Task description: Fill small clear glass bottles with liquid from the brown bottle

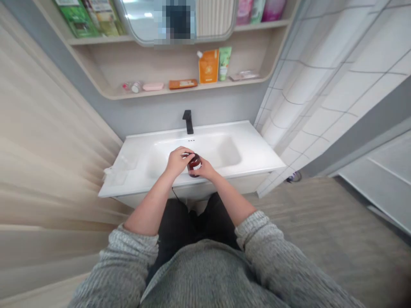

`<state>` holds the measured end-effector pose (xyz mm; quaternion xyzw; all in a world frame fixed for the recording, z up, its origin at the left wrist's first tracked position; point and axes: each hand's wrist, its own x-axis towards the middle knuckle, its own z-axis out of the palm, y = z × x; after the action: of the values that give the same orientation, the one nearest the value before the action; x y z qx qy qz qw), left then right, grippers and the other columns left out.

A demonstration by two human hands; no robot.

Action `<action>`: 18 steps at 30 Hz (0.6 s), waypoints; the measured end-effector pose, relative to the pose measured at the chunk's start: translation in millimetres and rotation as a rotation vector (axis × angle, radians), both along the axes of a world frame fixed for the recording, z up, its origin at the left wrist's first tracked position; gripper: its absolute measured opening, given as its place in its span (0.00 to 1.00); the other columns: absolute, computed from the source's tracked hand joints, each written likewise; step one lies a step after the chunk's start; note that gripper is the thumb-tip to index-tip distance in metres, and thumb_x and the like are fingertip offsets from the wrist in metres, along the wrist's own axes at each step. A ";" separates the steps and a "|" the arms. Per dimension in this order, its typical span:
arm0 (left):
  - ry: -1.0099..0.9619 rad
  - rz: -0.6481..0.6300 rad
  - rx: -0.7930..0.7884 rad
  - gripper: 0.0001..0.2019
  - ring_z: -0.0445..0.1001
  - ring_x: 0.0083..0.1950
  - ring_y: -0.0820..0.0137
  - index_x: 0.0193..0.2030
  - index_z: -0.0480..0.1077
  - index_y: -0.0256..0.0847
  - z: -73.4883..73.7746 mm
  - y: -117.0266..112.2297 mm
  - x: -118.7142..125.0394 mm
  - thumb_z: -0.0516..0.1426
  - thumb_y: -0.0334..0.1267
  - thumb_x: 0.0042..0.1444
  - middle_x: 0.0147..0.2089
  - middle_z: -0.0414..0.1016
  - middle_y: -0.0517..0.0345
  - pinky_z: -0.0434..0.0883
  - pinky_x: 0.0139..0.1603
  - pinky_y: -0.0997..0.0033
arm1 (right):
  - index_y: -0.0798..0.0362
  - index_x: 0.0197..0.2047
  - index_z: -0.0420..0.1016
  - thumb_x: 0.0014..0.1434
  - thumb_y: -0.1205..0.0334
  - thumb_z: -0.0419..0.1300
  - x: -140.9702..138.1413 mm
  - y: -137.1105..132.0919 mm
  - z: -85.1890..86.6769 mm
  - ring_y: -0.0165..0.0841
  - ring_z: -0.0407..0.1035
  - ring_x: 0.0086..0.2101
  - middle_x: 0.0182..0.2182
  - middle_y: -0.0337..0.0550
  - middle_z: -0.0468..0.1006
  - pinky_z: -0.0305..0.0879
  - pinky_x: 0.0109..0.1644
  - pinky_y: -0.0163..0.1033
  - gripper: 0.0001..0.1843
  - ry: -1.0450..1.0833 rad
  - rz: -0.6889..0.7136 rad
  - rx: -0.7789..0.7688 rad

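A dark amber bottle (194,164) with a white label is held over the front rim of the white sink (231,149). My right hand (206,169) is wrapped round its side from the right. From the left, my left hand (178,162) closes on the top of the bottle, its thumb and fingers at the dark upper part. The fingers hide much of that top, so I cannot tell if it is a cap or a pump.
A black faucet (188,122) rises behind the basin. Above it, a shelf (144,93) holds an orange pouch (208,66), a green tube (224,64) and several small items. A beige curtain (48,128) hangs at left; a tiled wall (321,85) stands at right.
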<state>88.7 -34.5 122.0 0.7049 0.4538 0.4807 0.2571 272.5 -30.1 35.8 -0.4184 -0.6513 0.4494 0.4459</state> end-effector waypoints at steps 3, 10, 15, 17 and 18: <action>0.036 -0.036 -0.060 0.10 0.87 0.54 0.61 0.48 0.85 0.44 4.3 -1.4 -3.4 0.64 0.33 0.63 0.52 0.89 0.53 0.82 0.66 0.53 | 0.50 0.56 0.83 0.44 0.53 0.83 0.1 2.4 -5.4 0.43 0.81 0.49 0.47 0.43 0.88 0.75 0.61 0.48 0.36 0.007 -0.001 0.004; 0.328 -0.121 -0.018 0.10 0.85 0.60 0.56 0.49 0.86 0.45 29.1 -3.4 -1.5 0.67 0.37 0.62 0.57 0.87 0.50 0.81 0.68 0.51 | 0.50 0.60 0.83 0.45 0.53 0.84 2.3 3.0 -7.2 0.44 0.80 0.49 0.48 0.43 0.88 0.75 0.62 0.48 0.39 -0.004 0.032 0.034; 0.283 -0.184 -0.049 0.26 0.84 0.63 0.59 0.61 0.83 0.45 35.5 -1.3 -7.1 0.59 0.25 0.57 0.65 0.81 0.48 0.85 0.61 0.58 | 0.50 0.59 0.84 0.43 0.50 0.85 2.5 2.4 -6.6 0.45 0.80 0.50 0.49 0.43 0.89 0.75 0.63 0.51 0.40 -0.020 0.015 0.008; 0.268 -0.207 -0.083 0.29 0.84 0.63 0.59 0.64 0.81 0.46 32.9 -0.5 -8.6 0.60 0.25 0.56 0.67 0.81 0.48 0.85 0.63 0.57 | 0.49 0.61 0.83 0.44 0.51 0.85 2.4 2.6 -6.8 0.45 0.81 0.50 0.50 0.43 0.89 0.75 0.63 0.50 0.42 -0.009 0.027 0.009; 0.270 -0.198 -0.086 0.28 0.84 0.63 0.59 0.64 0.81 0.46 31.3 -0.2 -8.9 0.62 0.26 0.57 0.66 0.81 0.48 0.85 0.63 0.56 | 0.49 0.62 0.83 0.44 0.51 0.85 2.4 2.7 -6.9 0.45 0.81 0.51 0.50 0.43 0.89 0.75 0.63 0.50 0.42 -0.005 0.034 0.011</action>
<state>79.8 -34.7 153.3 0.7927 0.4328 0.3340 0.2700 274.8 -27.4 28.8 -0.4060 -0.6620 0.4522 0.4387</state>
